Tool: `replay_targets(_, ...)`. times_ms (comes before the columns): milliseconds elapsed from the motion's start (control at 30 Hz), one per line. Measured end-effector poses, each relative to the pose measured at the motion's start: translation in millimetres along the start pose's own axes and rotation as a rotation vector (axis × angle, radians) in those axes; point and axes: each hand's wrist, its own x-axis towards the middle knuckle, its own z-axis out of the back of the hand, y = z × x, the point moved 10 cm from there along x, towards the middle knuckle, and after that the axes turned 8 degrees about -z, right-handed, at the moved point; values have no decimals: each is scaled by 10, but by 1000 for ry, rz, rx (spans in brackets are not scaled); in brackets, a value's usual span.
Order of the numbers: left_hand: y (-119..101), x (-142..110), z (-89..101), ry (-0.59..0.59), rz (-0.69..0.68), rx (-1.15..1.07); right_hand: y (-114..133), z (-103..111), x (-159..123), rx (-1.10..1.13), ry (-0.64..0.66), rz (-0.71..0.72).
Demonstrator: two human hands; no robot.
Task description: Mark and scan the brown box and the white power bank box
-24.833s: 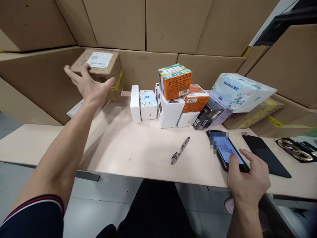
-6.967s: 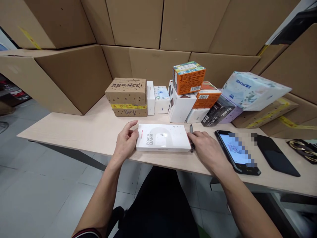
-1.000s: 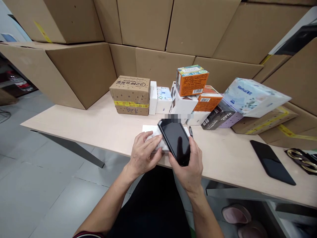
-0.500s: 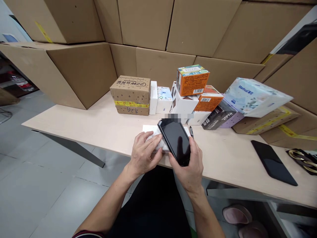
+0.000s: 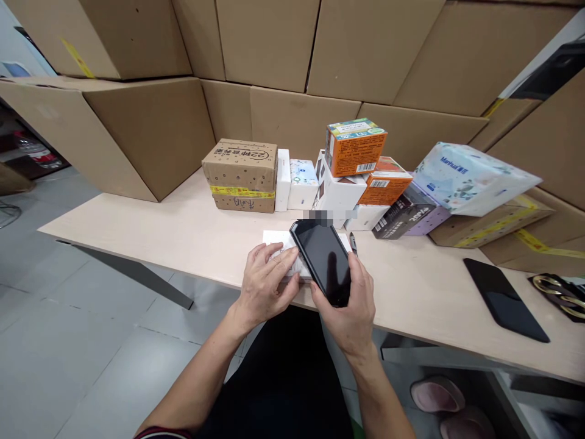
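My right hand (image 5: 350, 305) grips a black smartphone (image 5: 322, 253), thumb on its lower left side and fingers along its right edge. The phone is tilted, its dark screen facing up towards me. Under it, near the table's front edge, lies a white printed item (image 5: 274, 236), a sheet or flat box, I cannot tell which. My left hand (image 5: 269, 280) rests over that white item with its fingers stretched out and apart. Its index fingertip comes to the phone's left edge. Just behind my right hand a dark pen (image 5: 353, 242) lies partly hidden.
Along the back of the table (image 5: 137, 225) stand a taped carton (image 5: 242, 177), white boxes, stacked orange boxes (image 5: 356, 149), a dark box (image 5: 404, 213) and a tissue pack (image 5: 475, 177). A flat black slab (image 5: 505, 299) lies at the right. Large cardboard boxes (image 5: 150, 134) wall the back.
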Motion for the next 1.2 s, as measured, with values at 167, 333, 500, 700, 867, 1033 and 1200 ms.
replay_targets(167, 6, -3, 8, -5, 6, -10, 19, 16, 6, 11, -12, 27)
replay_targets(333, 14, -7, 4, -4, 14, -9, 26, 16, 10, 16, -11, 37)
replay_targets(500, 10, -9, -1, -1, 7, -8, 13, 12, 2, 15, -15, 23)
replay_targets(700, 18, -22, -8, 2, 16, -1, -2, 0, -18, -9, -24, 17)
replay_targets(867, 18, -27, -7, -10, 7, -6, 14, 12, -14, 3, -35, 21)
replay_targets(1033, 26, -37, -15, -8, 15, -11, 12, 6, -7, -6, -28, 19)
replay_targets(1200, 42, -38, 8, -6, 26, -28, -81, 26, -11, 4, -7, -45)
